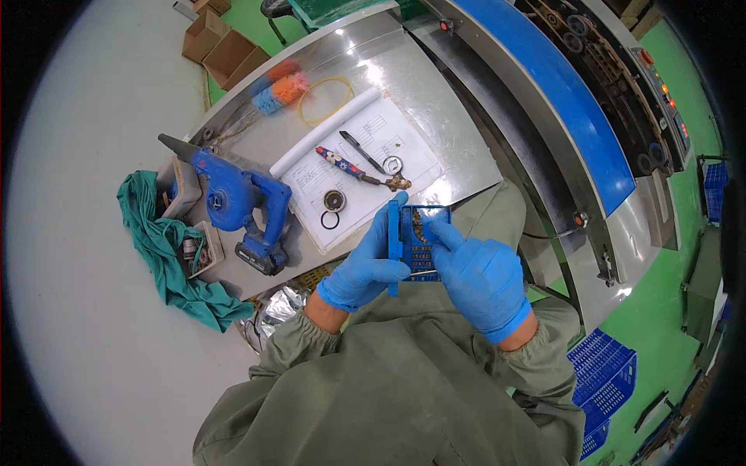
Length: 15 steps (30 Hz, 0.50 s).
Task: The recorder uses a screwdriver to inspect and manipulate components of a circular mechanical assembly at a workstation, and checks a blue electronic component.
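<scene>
My gloved left hand [364,262] grips a small blue plastic case [395,237] by its left side, in front of my body. The case lies open, with rows of small metal pieces [420,253] inside. My gloved right hand [482,281] reaches over its right side with the fingers bent at the compartments; whatever they pinch is hidden. A thin silvery rod [423,272] shows along the case's lower edge. Beyond it, on printed papers [303,177], lie a tool with a flower-patterned handle [339,161], a black pen [360,150], a round black part [335,201] and a black ring [330,220].
A blue cordless blower [225,190] stands left on the metal table [443,101], beside a green cloth [167,252] and small bins. A colourful duster [281,92] lies farther back. A machine with a blue cover [559,85] borders the right. Blue crates [602,373] stand lower right.
</scene>
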Each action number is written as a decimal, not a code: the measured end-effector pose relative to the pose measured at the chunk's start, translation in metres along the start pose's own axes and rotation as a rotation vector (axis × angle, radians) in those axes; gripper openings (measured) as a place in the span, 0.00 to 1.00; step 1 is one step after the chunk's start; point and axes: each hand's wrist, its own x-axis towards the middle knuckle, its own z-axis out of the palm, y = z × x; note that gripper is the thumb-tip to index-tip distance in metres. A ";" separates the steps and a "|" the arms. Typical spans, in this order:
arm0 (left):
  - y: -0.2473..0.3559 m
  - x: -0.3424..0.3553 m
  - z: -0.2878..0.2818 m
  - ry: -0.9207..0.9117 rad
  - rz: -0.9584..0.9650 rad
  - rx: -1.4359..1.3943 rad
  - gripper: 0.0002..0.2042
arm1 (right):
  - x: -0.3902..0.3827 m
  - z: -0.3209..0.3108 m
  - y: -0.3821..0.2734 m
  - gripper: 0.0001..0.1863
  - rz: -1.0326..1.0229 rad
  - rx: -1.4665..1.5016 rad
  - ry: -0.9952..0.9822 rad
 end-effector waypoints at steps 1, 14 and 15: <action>0.000 0.000 0.001 0.001 0.004 -0.003 0.55 | 0.001 -0.001 0.001 0.02 -0.028 -0.033 0.010; -0.002 -0.002 -0.002 -0.040 0.037 0.073 0.57 | 0.009 -0.015 0.001 0.03 -0.069 0.053 -0.078; -0.002 -0.003 -0.003 -0.043 0.045 0.033 0.56 | 0.009 -0.014 0.001 0.03 -0.062 0.024 -0.059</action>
